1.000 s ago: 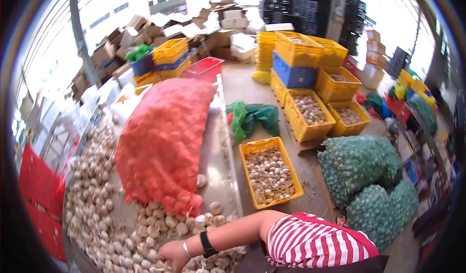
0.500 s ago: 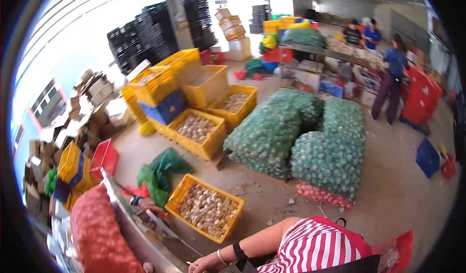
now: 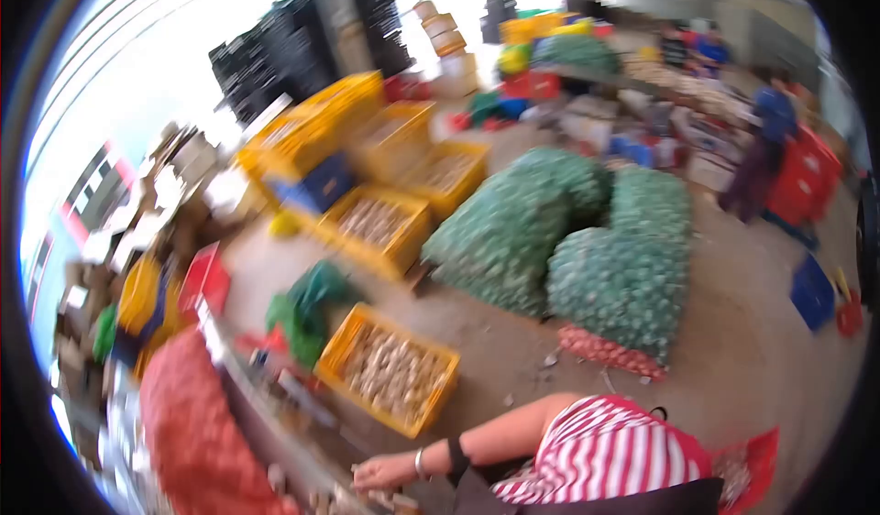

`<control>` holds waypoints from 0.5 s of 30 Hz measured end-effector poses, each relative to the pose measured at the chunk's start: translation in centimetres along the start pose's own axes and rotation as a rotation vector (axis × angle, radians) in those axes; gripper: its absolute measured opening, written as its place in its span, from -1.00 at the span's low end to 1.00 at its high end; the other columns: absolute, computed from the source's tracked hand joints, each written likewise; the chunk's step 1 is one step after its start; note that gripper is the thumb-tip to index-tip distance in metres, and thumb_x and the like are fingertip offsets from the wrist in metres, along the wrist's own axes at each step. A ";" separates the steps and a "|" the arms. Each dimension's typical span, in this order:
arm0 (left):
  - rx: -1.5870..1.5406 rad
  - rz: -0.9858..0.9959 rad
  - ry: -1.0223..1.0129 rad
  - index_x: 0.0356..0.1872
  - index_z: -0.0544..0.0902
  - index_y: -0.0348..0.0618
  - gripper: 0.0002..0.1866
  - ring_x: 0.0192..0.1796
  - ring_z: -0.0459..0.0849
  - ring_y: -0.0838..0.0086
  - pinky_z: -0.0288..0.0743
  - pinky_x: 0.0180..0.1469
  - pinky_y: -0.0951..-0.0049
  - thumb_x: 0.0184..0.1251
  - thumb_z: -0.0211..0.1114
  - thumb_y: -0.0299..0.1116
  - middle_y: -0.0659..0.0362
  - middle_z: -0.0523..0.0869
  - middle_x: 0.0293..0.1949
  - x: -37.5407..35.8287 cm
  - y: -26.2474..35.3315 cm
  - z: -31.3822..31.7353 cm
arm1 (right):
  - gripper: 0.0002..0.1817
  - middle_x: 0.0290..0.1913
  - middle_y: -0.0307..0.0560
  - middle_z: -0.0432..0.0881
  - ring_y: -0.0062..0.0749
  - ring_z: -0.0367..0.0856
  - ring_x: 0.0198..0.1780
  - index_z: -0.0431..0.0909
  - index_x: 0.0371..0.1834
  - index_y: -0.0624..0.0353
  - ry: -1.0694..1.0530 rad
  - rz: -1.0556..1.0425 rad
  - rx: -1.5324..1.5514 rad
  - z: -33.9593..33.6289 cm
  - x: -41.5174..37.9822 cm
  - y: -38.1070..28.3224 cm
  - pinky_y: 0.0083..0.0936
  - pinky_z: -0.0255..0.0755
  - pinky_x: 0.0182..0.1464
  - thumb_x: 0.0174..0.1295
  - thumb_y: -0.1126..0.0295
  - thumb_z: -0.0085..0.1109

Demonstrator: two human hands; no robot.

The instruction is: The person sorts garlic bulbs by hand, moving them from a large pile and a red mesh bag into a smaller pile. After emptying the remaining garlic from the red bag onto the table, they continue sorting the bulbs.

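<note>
My right hand (image 3: 383, 472) is low in the view, at the end of a bare forearm with a pale bangle and a dark band. Its fingers are drawn together; blur hides what is between them. Small pale pieces, like garlic bulbs (image 3: 394, 500), lie just below it, beside a metal-edged work surface (image 3: 266, 414). Left of that edge rests a full red mesh sack (image 3: 197, 423). Beyond my hand, a yellow crate (image 3: 451, 388) of garlic stands on the floor. My left hand is not visible.
Big green mesh sacks (image 3: 513, 231) stand in the middle, near stacked yellow crates (image 3: 394, 258). Green netting (image 3: 307, 313) lies on the floor. Cardboard boxes (image 3: 188, 162) are piled at left. Several people (image 3: 775, 116) are at the far table. A red crate (image 3: 759, 469) is at lower right.
My right hand and forearm appear higher in the view, and small pale pieces now show below the hand. The surroundings have shifted slightly and blurred as the camera moved.
</note>
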State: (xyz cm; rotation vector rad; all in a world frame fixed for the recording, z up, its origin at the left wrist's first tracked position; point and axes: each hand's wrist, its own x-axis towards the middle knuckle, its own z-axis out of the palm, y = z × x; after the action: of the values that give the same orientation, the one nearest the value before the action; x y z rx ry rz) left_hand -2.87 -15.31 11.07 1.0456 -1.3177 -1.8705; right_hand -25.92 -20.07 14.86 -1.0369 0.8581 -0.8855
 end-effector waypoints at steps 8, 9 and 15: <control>0.069 -0.015 0.423 0.30 0.36 -0.13 -0.34 0.12 0.58 0.12 0.53 0.07 0.16 0.23 0.31 -0.07 0.00 0.60 0.09 -10.0 -5.4 0.1 | -0.20 0.23 0.25 0.42 0.19 0.44 0.19 0.22 0.34 0.29 -0.745 -0.594 -0.715 10.6 0.7 -2.2 -0.13 0.37 0.16 0.22 -0.09 0.21; 0.028 -0.026 0.524 0.30 0.36 -0.13 -0.34 0.12 0.58 0.12 0.53 0.07 0.16 0.23 0.31 -0.07 0.00 0.60 0.09 -12.0 -4.5 0.5 | -0.14 0.33 0.30 0.30 0.22 0.37 0.29 0.16 0.39 0.28 -0.914 -0.466 -0.634 11.9 1.1 -2.4 -0.13 0.31 0.26 0.20 -0.07 0.25; -1.111 0.434 0.794 0.11 0.49 -0.17 -0.43 -0.29 0.68 0.18 0.67 -0.38 0.24 0.32 0.18 0.12 -0.04 0.67 -0.12 -21.6 -3.7 -2.4 | -0.41 0.19 0.13 0.51 0.00 0.51 0.19 0.41 0.26 0.15 -0.978 -0.307 -0.731 13.9 4.4 -0.7 -0.26 0.41 0.21 0.19 0.19 0.34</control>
State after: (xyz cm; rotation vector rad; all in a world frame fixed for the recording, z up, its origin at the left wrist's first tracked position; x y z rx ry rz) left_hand 9.78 2.62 12.58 0.6536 0.0386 -1.2692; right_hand -11.86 -19.55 18.62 -2.0340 0.1497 -0.1832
